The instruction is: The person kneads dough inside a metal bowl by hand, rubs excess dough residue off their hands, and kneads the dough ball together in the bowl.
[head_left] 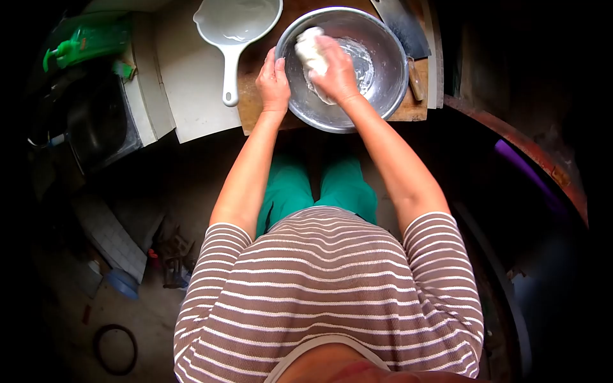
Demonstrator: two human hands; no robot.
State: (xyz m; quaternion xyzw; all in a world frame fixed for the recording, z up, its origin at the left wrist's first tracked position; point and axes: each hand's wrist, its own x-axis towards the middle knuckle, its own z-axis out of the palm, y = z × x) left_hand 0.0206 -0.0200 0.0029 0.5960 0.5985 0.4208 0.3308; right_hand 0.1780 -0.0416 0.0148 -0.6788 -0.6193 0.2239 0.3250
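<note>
A round metal bowl point(391, 70) stands on a brown wooden board point(408, 113), with white floury residue on its inner wall and bottom. My left hand point(273, 83) grips the bowl's left rim, thumb and fingers pressed on it. Inside the bowl, my right hand point(335, 69) is closed on a lump of white dough point(311, 50), at the bowl's left side. The right fingers are slightly blurred and partly merge with the dough. Left of the bowl lies a white plastic ladle point(231, 70) with some whitish wet residue in its cup.
A cleaver point(403, 27) lies right of the bowl, its wooden handle point(416, 80) near the bowl's rim. At the left are a green pump bottle point(89, 45) and a dark sink point(102, 121). The counter's front edge runs close to my forearms.
</note>
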